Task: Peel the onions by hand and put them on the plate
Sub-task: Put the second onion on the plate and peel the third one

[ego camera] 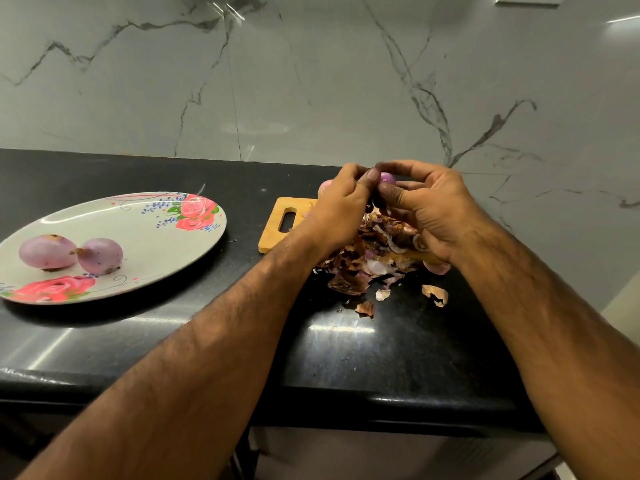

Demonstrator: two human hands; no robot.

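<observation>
A grey-veined marble wall [311,81] is filling the upper half of the frame, and a glossy black tabletop [381,358] is running below it. At the left a flowered plate [138,230] is carrying two peeled onions [46,251], lying close side by side. Right of centre a wooden board [273,230] is lying under a loose heap of peels [367,265], some of them spilling onto the tabletop. Above the heap both hands are meeting. The right hand [429,206] is curling round a small onion [387,178], its thumb pressing the near side, while the left hand [341,206] is pinching at the top with thumb and fingertips. The onion is showing smooth purple flesh, so it is likely to be slick. It is looking light and firm, and the dry skin thin and brittle. A cupped grip round the body, with the pinch working at the stem or root end where skin lifts, is looking like the safest hold.
</observation>
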